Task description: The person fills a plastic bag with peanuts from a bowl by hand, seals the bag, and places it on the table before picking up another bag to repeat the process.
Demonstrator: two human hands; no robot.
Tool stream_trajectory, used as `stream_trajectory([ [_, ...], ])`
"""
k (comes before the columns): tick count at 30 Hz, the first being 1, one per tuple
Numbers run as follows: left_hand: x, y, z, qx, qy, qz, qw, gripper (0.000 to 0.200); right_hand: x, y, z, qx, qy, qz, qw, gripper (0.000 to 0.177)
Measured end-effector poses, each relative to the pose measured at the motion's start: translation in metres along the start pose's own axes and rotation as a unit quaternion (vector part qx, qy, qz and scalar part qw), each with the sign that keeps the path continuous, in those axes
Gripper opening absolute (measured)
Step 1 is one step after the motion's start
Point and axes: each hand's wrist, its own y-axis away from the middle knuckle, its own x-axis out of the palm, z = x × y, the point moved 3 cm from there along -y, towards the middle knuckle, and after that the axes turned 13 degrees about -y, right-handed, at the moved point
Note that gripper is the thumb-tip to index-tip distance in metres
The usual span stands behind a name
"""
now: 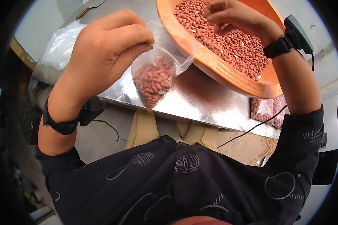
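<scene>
My left hand [112,50] pinches the top edge of a clear plastic bag [153,80], which hangs over the metal table's front edge. Reddish-brown peanuts fill the bag's lower part, and its mouth spreads toward the orange basin. Above the peanuts [248,50] in the basin is my right hand [238,18], its fingers curled. Whether anything is between those fingers I cannot make out. The orange basin [214,63] stands at the back right of the table.
Empty clear bags [62,45] lie on the metal table [199,95] at the left, near a wooden-handled tool [82,13]. Filled peanut bags [268,110] lie beneath the basin's right side. Cables run from both wrist devices.
</scene>
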Motion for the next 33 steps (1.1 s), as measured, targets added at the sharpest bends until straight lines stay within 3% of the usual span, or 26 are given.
stream_trajectory([
  [2,0.0,0.001,0.0,-0.004,0.009,0.0,1.0,0.017,-0.022,0.017,-0.027,0.206,0.106,0.031,0.972,0.049],
  [4,0.0,0.001,0.002,-0.006,0.02,0.0,1.0,0.018,-0.031,0.027,-0.064,0.35,0.176,0.059,0.918,0.074],
  [5,0.001,0.0,0.002,-0.005,0.026,0.0,1.0,0.018,-0.032,0.036,-0.075,0.389,0.142,0.079,0.907,0.09],
  [7,0.003,0.0,0.004,-0.003,0.035,0.0,0.999,0.019,-0.025,0.041,-0.091,0.411,0.104,0.07,0.903,0.104],
  [13,0.007,-0.003,0.006,0.004,0.043,-0.002,0.999,0.019,0.0,0.004,-0.099,0.271,-0.074,0.058,0.958,0.111],
  [14,0.007,-0.004,0.006,0.003,0.044,-0.001,0.999,0.019,0.005,-0.007,-0.105,0.201,-0.095,0.054,0.973,0.112],
  [17,0.009,-0.004,0.006,0.003,0.046,0.002,0.999,0.019,0.024,-0.022,-0.087,0.14,-0.141,0.009,0.98,0.108],
  [18,0.009,-0.005,0.006,0.003,0.047,0.003,0.999,0.019,0.025,-0.023,-0.079,0.159,-0.117,0.004,0.98,0.095],
  [21,0.011,-0.005,0.007,0.002,0.041,0.003,0.999,0.019,0.03,-0.048,-0.085,0.084,-0.088,-0.069,0.99,0.079],
  [22,0.011,-0.005,0.007,0.001,0.041,0.004,0.999,0.019,0.034,-0.047,-0.076,0.083,-0.071,-0.091,0.99,0.062],
  [25,0.009,-0.005,0.004,0.001,0.041,0.007,0.999,0.019,0.023,-0.075,-0.093,0.014,-0.025,-0.119,0.993,0.058],
  [26,0.009,-0.006,0.003,0.001,0.042,0.007,0.999,0.018,0.019,-0.074,-0.098,0.024,-0.061,-0.163,0.985,0.034],
  [30,0.008,-0.007,0.002,0.006,0.032,0.004,0.999,0.017,-0.003,-0.063,-0.074,0.037,-0.001,-0.136,0.99,0.011],
  [33,0.007,-0.008,0.003,-0.004,0.03,0.012,0.999,0.017,-0.02,-0.053,-0.065,0.029,-0.026,-0.105,0.994,0.008],
])
